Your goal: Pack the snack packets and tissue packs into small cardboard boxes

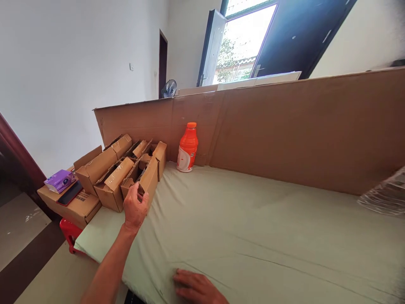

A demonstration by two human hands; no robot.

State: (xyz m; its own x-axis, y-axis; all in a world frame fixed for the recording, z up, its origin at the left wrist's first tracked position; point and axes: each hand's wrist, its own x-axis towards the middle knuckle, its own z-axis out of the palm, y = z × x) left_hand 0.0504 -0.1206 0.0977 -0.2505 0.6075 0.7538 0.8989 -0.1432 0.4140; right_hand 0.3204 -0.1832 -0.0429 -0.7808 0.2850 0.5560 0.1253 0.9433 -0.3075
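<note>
My left hand is at the near end of a narrow, open-topped cardboard box, thumb at its right side and fingers over its front edge. The box's contents are dark and hard to make out. Beside it on the left stand another cardboard box and a longer cardboard box, all close together. My right hand lies palm down on the pale green cloth, fingers stretched out and holding nothing. An orange bottle stands upright behind and to the right of the boxes.
A tall cardboard panel walls off the far side. At left, a purple tissue pack and a dark phone-like slab rest on a flat carton. A red stool is below. Clear plastic wrap lies far right.
</note>
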